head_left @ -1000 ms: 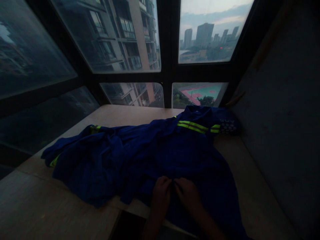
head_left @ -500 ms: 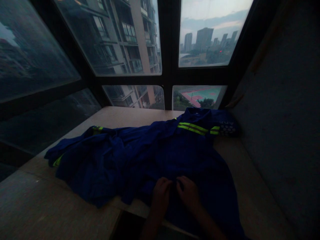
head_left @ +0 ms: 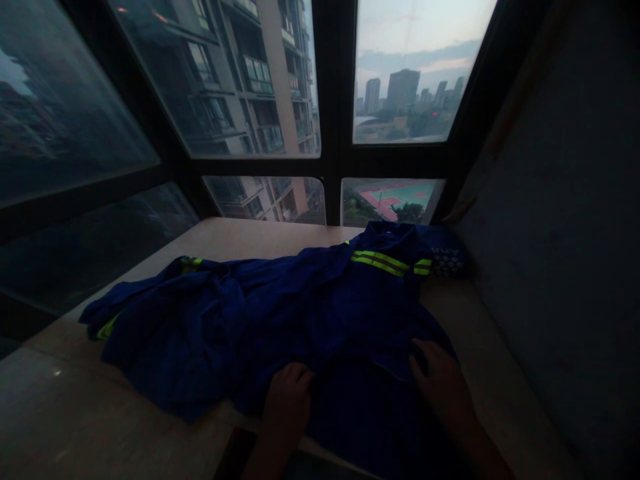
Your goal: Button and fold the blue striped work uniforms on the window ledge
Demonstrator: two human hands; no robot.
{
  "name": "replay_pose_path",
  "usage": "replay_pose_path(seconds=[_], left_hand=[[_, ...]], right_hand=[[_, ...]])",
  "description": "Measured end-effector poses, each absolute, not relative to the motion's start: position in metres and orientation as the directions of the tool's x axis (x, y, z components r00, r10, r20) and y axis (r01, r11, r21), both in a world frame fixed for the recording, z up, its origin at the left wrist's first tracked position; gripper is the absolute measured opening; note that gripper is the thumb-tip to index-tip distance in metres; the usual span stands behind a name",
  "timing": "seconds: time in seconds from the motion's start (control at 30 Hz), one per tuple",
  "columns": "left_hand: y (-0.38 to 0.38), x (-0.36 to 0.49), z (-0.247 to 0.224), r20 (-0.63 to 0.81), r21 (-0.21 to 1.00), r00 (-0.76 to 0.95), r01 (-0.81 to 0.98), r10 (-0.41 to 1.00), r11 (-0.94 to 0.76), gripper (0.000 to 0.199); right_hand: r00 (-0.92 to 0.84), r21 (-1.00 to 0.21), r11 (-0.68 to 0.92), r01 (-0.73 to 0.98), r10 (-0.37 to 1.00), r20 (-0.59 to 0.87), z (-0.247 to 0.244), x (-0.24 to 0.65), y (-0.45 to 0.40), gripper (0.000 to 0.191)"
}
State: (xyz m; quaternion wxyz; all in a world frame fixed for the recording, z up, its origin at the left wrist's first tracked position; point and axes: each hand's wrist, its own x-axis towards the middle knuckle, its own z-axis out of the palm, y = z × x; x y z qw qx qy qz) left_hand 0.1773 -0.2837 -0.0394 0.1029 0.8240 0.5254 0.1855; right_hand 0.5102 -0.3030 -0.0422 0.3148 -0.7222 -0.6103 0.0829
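A dark blue work jacket (head_left: 320,300) with yellow-green reflective stripes is spread, wrinkled, over a pale stone ledge. My left hand (head_left: 289,395) is closed on the cloth along its near part, fingers curled down. Farther right, my right hand (head_left: 440,377) grips the cloth near the jacket's right edge, thumb and fingers curved round a fold. A raised edge of cloth runs between the two hands. Dim light hides the fingertips and the finer detail of the grip. The collar lies at the far side, by the window.
The pale ledge (head_left: 60,400) extends to the left of the jacket. Dark-framed windows (head_left: 270,167) rise behind it, with buildings and a sports court outside. A grey wall (head_left: 560,267) borders the right. Below the ledge's near edge is a dark gap (head_left: 235,453).
My hands were close together on the jacket's near middle. The left has moved left and the right has moved right, with the cloth between them shifted. The view has tilted slightly.
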Motion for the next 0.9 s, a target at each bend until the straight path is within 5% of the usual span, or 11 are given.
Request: replay_pose_path(seconds=[0.17,0.33,0.43,0.6,0.9], left_hand=[[-0.272,0.226,-0.025,0.303,0.450,0.347,0.769,0.888,-0.454,0.036],[-0.240,0.266,-0.034,0.239,0.503,0.317,0.768,0.918,-0.396,0.033],[-0.228,0.276,-0.045,0.168,0.431,0.312,0.829,0.935,-0.355,0.033],[-0.218,0.278,-0.061,0.154,0.363,0.343,0.853,0.927,-0.376,0.028],[-0.209,0.267,-0.069,0.191,0.490,0.403,0.751,0.895,-0.443,0.031]], right_hand=[[0.014,-0.414,0.172,0.894,0.912,0.410,-0.010,0.444,-0.283,0.031],[-0.036,-0.354,0.083,0.931,0.990,0.137,-0.026,0.406,-0.246,0.026],[-0.051,-0.427,0.067,0.902,0.997,0.050,-0.054,0.412,-0.233,0.025],[-0.055,-0.554,0.128,0.822,0.988,0.146,-0.079,0.427,-0.234,0.029],[-0.033,-0.561,0.123,0.819,0.985,0.167,-0.084,0.424,-0.235,0.027]])
